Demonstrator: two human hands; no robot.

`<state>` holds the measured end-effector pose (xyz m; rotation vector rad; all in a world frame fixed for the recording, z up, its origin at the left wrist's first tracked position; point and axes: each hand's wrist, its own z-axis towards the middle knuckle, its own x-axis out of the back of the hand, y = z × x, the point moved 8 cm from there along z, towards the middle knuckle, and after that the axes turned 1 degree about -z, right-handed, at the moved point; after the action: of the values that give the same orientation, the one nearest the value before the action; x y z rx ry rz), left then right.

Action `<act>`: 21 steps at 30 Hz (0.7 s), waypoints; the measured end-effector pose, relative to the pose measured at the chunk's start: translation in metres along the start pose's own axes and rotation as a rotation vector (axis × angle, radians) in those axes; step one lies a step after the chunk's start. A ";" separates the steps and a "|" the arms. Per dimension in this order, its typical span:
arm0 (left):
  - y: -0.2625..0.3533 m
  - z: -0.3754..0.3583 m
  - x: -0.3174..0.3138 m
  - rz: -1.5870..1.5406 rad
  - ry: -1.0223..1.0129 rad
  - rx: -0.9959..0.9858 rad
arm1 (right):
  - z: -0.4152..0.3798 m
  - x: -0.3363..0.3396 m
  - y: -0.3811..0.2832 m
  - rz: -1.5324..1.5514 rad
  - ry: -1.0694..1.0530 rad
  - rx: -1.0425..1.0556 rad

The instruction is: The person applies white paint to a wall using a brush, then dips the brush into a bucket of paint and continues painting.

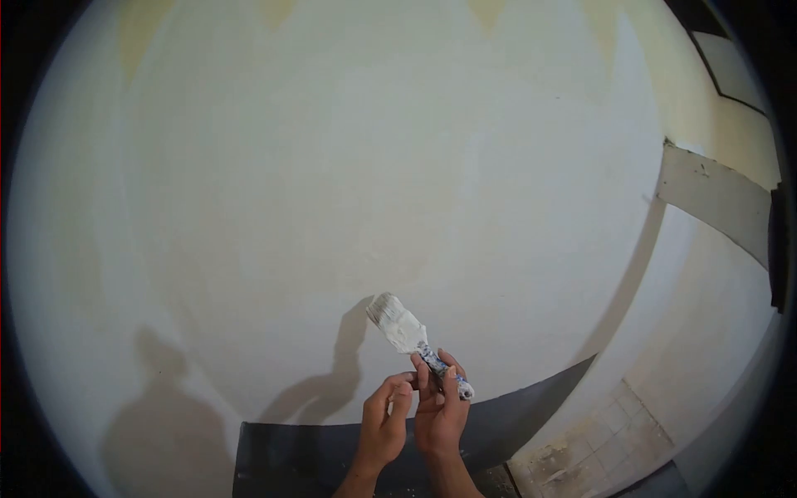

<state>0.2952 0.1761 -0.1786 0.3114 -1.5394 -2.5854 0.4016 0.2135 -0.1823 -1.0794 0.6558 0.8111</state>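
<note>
A paintbrush (398, 324) points up and to the left in front of the wall, its bristles thickly coated in white paint. Its paint-speckled handle lies across the fingers of my right hand (440, 415), which is closed around it with the thumb on the right side. Just left of it, my left hand (383, 422) has its fingers curled, with their tips close to the right hand's fingers. Whether anything is between the left fingers is hidden. The wall (332, 183) behind is whitish, with pale yellow patches (486, 12) along the top.
A dark grey panel (290, 456) runs along the wall's bottom behind my hands. On the right, a grey board (714, 191) juts out beside a wall edge. Stained tiles (598, 432) show at lower right. Shadows (166, 415) fall on the wall at left.
</note>
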 end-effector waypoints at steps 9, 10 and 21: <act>0.036 0.008 0.000 -0.009 -0.237 0.096 | -0.028 -0.039 -0.027 -0.724 -0.128 0.574; 0.030 0.011 -0.001 -0.023 -0.231 0.097 | -0.025 -0.042 -0.031 -0.850 -0.175 0.652; 0.006 0.026 -0.022 -0.118 -0.181 0.106 | -0.007 -0.033 -0.040 -1.021 -0.243 0.786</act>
<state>0.3108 0.1996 -0.1588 0.1880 -1.7731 -2.6922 0.4165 0.1892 -0.1382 -0.4472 0.1120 -0.2199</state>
